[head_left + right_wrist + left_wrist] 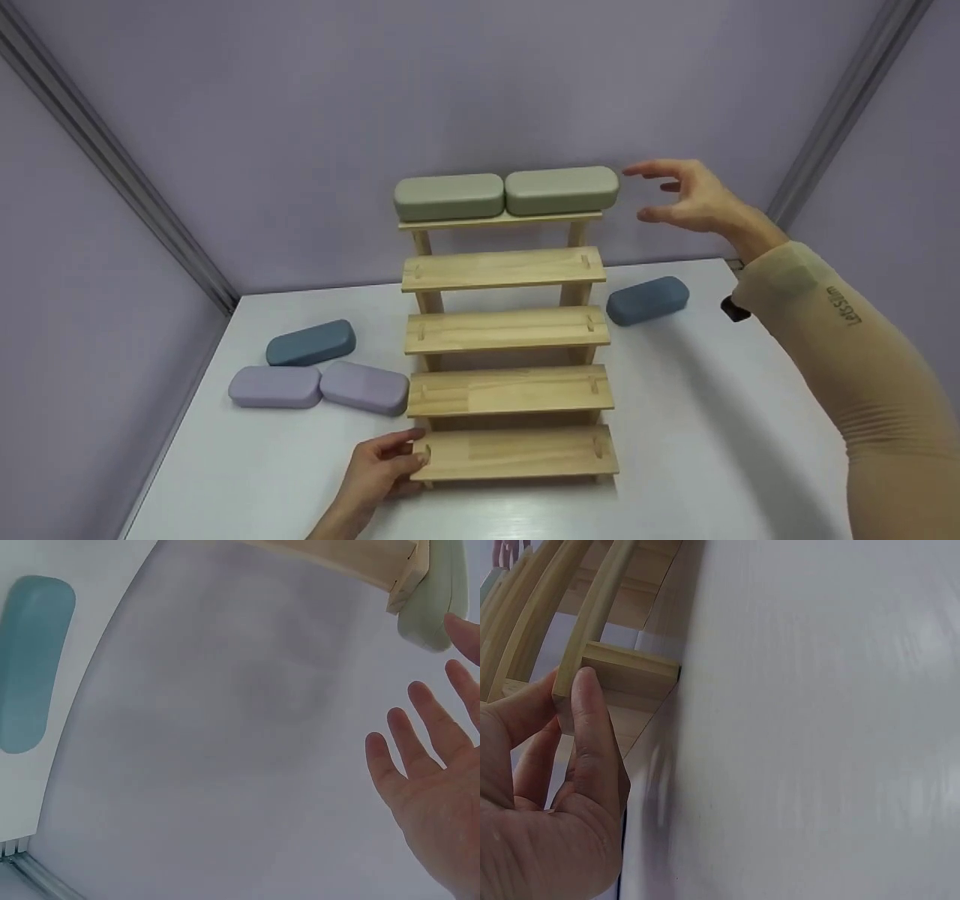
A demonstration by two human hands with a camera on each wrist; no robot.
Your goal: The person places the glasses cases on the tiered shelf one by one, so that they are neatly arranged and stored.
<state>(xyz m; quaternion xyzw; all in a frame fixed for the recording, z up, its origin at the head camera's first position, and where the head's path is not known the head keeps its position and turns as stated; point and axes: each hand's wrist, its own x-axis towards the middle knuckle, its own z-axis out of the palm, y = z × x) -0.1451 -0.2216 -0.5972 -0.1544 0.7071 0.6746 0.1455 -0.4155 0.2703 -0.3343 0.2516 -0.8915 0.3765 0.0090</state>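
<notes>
A wooden stepped rack (517, 330) with several tiers stands mid-table. My left hand (379, 469) pinches the left end of its lowest tier between thumb and fingers, as the left wrist view (562, 787) also shows. On the top tier sit two sage-green glasses cases, the left one (450, 198) and the right one (562, 190), end to end. Just off the right case's outer end, my right hand (694, 199) is raised with fingers spread and nothing in them. In the right wrist view, its fingers (431, 716) stand near the green case (431, 622).
Left of the rack lie a blue case (311, 343) and two lilac cases, one (275, 388) touching the other (365, 388). Another blue case (648, 301) lies to the right. A lilac wall (450, 90) rises behind the white table (690, 420).
</notes>
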